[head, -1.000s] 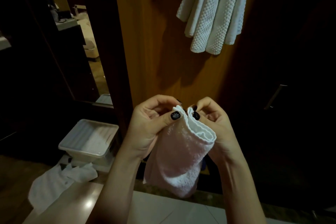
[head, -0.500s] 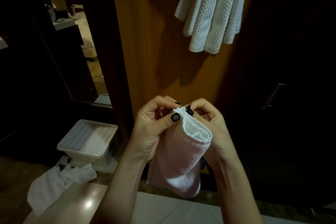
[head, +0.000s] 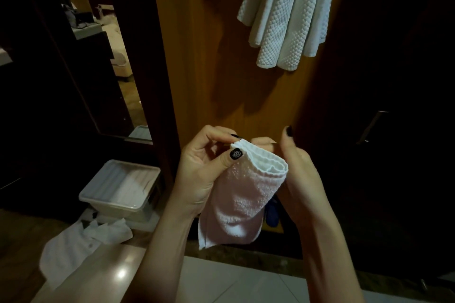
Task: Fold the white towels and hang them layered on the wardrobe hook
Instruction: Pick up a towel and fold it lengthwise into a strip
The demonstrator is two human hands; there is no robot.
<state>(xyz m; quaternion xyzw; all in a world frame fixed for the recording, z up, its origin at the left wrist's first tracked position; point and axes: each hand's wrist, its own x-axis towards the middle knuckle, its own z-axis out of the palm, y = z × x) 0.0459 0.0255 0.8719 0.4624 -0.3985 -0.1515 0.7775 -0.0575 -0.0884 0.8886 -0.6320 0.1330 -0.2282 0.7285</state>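
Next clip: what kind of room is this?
Probably a hotel room or bedroom, at the wardrobe: white waffle towels hang against a wooden wardrobe panel, a mirror reflects what looks like a bed, and a lidded plastic bin sits on the floor.

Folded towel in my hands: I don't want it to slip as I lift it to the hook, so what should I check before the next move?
1. Left hand pinches folded towel at its top corner: ok.
2. Right hand grip: cannot tell; index finger raised, other fingers hidden behind cloth.
3. Hook free: cannot tell; it is above the frame.
4. Hanging towels in place: ok.
5. No towels left unfolded: not ok; crumpled towel lies loose.
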